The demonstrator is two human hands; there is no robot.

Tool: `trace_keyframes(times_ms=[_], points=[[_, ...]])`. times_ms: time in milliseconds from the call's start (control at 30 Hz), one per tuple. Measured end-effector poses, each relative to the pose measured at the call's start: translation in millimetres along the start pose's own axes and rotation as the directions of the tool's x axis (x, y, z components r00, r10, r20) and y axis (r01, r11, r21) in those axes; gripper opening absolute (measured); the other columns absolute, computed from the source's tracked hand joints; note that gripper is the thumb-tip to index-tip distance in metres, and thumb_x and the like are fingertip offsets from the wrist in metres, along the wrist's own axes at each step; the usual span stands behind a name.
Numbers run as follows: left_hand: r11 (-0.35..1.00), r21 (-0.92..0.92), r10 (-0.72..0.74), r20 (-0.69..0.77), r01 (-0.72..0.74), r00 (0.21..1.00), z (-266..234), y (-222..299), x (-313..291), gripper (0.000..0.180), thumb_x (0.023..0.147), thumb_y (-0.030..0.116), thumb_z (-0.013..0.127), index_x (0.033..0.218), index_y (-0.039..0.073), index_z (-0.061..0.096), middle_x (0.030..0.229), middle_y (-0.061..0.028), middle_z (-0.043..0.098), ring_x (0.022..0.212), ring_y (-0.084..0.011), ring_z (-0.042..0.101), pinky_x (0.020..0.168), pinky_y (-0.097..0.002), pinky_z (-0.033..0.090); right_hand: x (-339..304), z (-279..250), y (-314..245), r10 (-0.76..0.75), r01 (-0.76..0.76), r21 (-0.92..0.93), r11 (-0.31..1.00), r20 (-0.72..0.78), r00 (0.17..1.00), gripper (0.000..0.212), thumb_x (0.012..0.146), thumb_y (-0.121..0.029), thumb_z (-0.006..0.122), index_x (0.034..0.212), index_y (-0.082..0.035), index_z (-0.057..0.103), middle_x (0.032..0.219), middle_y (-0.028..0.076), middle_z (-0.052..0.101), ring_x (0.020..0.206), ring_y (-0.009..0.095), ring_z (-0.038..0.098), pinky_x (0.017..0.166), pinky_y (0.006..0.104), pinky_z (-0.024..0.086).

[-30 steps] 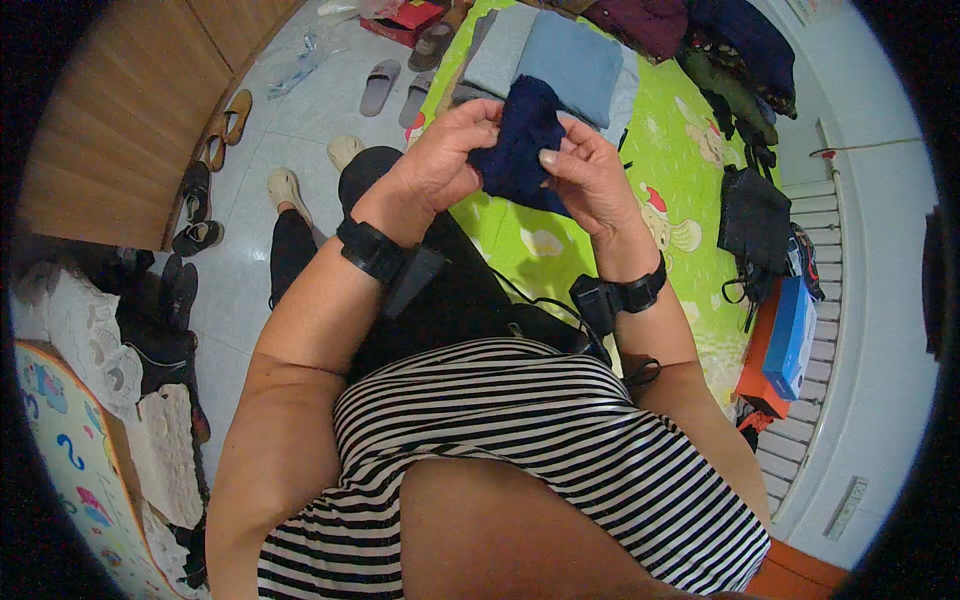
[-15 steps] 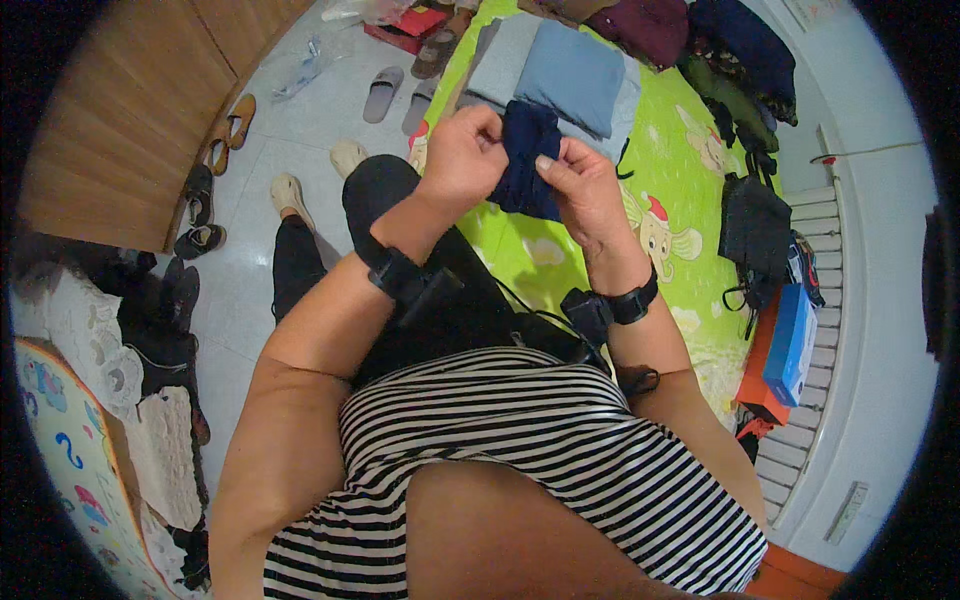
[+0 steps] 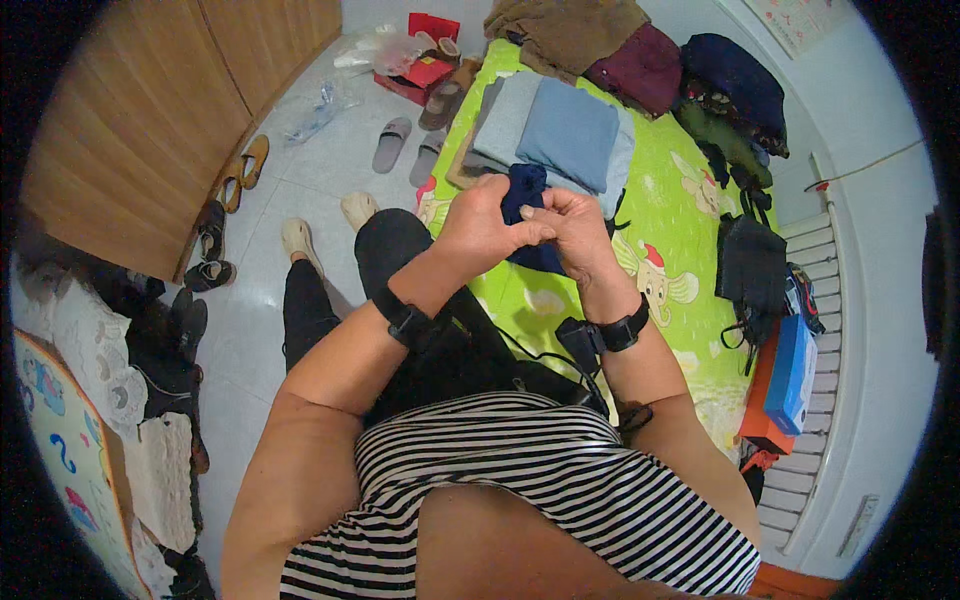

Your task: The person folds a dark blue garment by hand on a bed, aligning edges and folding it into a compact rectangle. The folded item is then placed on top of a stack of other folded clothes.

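Between my hands, over the near side of the bed, is a navy blue piece of cloth [image 3: 527,184], bunched at the top and hanging down below my fingers; its exact kind cannot be told. My left hand [image 3: 478,228] grips its left side, with the thumb reaching across the front. From the right, my right hand [image 3: 573,228] pinches the same cloth, its thumb close to the left one. Just beyond them lies a stack of folded clothes [image 3: 568,130] in light blue and grey.
The bed has a bright green cartoon sheet [image 3: 545,300]. Brown, maroon and dark clothing [image 3: 735,85] is heaped along its far and right sides. A black bag [image 3: 750,255] and a blue box [image 3: 790,375] stand by the radiator [image 3: 810,430]. Slippers [image 3: 391,145] and other shoes sit on the floor.
My hands have come closer together, and the cloth, held spread between them before, is now gathered into a narrower bunch. The view has tilted up slightly.
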State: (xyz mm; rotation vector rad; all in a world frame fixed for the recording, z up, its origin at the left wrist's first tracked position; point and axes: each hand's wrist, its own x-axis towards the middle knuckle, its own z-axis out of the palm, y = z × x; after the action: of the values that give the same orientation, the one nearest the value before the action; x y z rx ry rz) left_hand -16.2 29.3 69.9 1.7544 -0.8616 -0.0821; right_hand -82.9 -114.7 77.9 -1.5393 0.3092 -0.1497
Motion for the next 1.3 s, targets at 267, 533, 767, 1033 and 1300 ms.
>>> trace_keyframes(times_ms=[267, 533, 767, 1033, 1300], points=[[0.991, -0.11, -0.076, 0.041, 0.08, 0.996, 5.2, -19.5, 0.9, 0.034, 0.065, 0.022, 0.072, 0.077, -0.004, 0.053, 0.074, -0.0208, 0.057, 0.069, -0.0363, 0.057, 0.061, -0.0401, 0.045, -6.2, -2.2, 2.8, 0.172, -0.181, 0.158, 0.971, 0.071, 0.983, 0.008, 0.084, -0.01, 0.059, 0.082, -0.002, 0.061, 0.076, 0.005, 0.062, 0.066, 0.012, 0.059, 0.061, 0.0252, 0.049], [0.983, -0.094, -0.141, 0.147, 0.156, 0.979, -2.0, -13.7, -1.8, 0.019, 0.069, 0.008, 0.061, 0.082, -0.004, 0.055, 0.074, -0.0216, 0.057, 0.073, -0.0392, 0.057, 0.064, -0.0417, 0.046, -5.8, -10.8, 15.4, 0.115, -0.153, 0.293, 0.944, 0.142, 0.983, 0.007, 0.084, -0.012, 0.06, 0.083, -0.005, 0.062, 0.082, 0.003, 0.063, 0.071, 0.012, 0.059, 0.065, 0.0273, 0.049], [0.982, 0.145, 0.125, -0.007, -0.122, 0.992, 6.2, -25.9, -2.3, 0.021, 0.065, -0.002, 0.05, 0.086, -0.001, 0.054, 0.083, -0.0206, 0.055, 0.082, -0.0424, 0.052, 0.071, -0.0458, 0.043, -9.6, -5.0, 13.8, 0.053, -0.183, 0.567, 0.803, 0.237, 0.97, 0.012, 0.086, -0.011, 0.057, 0.095, -0.006, 0.06, 0.089, 0.002, 0.062, 0.078, 0.013, 0.06, 0.072, 0.0283, 0.05], [0.91, 0.311, 0.255, 0.095, -0.272, 0.962, 12.1, -30.7, -5.0, 0.012, 0.068, 0.0, 0.053, 0.08, 0.002, 0.055, 0.08, -0.0175, 0.055, 0.079, -0.0379, 0.054, 0.069, -0.0451, 0.044, -8.1, -2.4, 19.9, -0.003, -0.117, 0.56, 0.82, 0.208, 0.978, 0.009, 0.087, -0.011, 0.055, 0.09, -0.003, 0.057, 0.086, 0.004, 0.062, 0.076, 0.013, 0.059, 0.071, 0.0255, 0.048], [0.906, 0.119, 0.37, 0.246, -0.407, 0.896, 9.8, -22.3, -7.4, 0.012, 0.068, 0.0, 0.053, 0.079, 0.002, 0.059, 0.071, -0.0127, 0.056, 0.068, -0.0296, 0.059, 0.061, -0.0379, 0.047, -6.5, -4.1, 12.0, 0.086, -0.076, 0.302, 0.95, -0.019, 0.996, 0.007, 0.085, -0.012, 0.058, 0.081, -0.006, 0.057, 0.074, -0.001, 0.057, 0.064, 0.007, 0.053, 0.059, 0.0206, 0.044]])
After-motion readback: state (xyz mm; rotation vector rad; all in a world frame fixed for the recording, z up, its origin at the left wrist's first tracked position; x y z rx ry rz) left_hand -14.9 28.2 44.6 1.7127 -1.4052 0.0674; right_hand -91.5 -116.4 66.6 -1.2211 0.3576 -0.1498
